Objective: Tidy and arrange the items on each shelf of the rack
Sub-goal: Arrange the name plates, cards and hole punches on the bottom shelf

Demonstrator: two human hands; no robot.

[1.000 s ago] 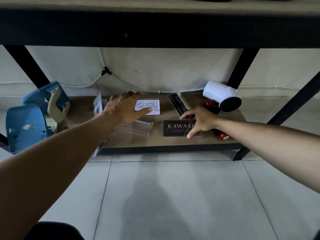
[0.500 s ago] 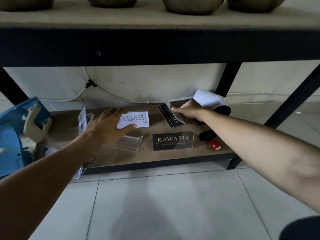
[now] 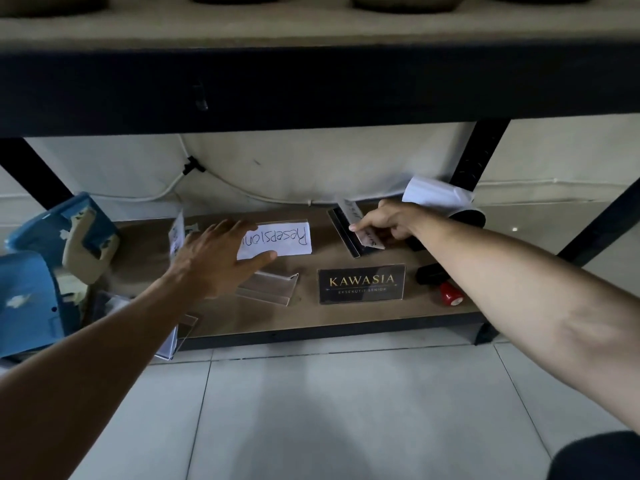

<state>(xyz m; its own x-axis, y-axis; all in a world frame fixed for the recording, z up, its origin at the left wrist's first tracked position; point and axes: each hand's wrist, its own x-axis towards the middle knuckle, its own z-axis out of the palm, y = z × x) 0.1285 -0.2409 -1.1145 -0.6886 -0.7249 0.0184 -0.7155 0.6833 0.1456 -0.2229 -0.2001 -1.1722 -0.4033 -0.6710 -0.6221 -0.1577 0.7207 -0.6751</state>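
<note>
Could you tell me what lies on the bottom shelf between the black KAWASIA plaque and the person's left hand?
In the head view, an empty clear acrylic sign holder lies between the KAWASIA plaque and the left hand.

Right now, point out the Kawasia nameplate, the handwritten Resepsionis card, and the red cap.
Kawasia nameplate (image 3: 361,283), head view, centre of its dark face.
Resepsionis card (image 3: 284,239), head view, middle of white paper.
Red cap (image 3: 451,294), head view, its side.

Two hands in: left hand (image 3: 214,261), right hand (image 3: 388,220). One handwritten card (image 3: 280,240), one black nameplate (image 3: 361,284), one clear stand (image 3: 268,287), two blue hole punches (image 3: 27,299), one red-capped stamp (image 3: 450,294).
</note>
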